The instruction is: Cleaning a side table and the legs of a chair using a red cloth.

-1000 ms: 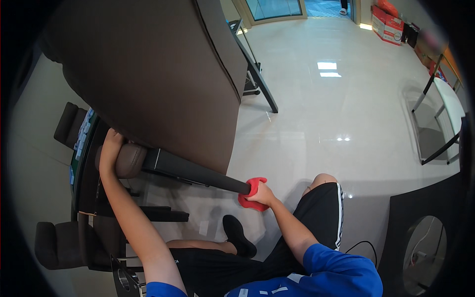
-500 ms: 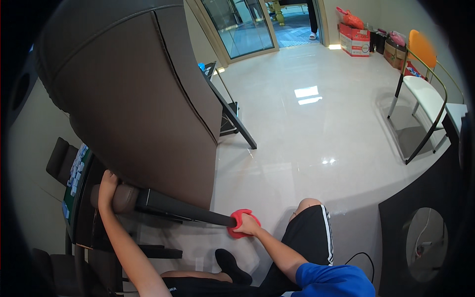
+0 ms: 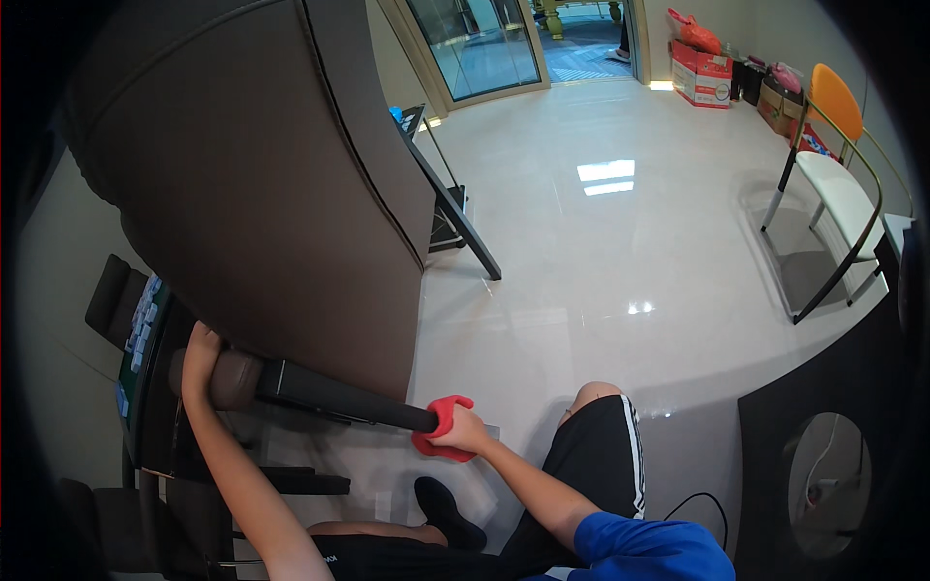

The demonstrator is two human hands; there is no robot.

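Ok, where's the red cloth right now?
In the head view, lower centre: the red cloth is in the right hand, pressed against the end of the chair's black bar.

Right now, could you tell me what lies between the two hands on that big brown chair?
In the head view, a black bar runs from the left hand to the right hand, which presses a red cloth on its end.

Matt brown leather-like upholstery covers the tilted chair back (image 3: 262, 184); below it, a smooth black bar (image 3: 339, 399) meets a soft red cloth (image 3: 441, 431); beside it, glossy floor tiles (image 3: 620, 252).
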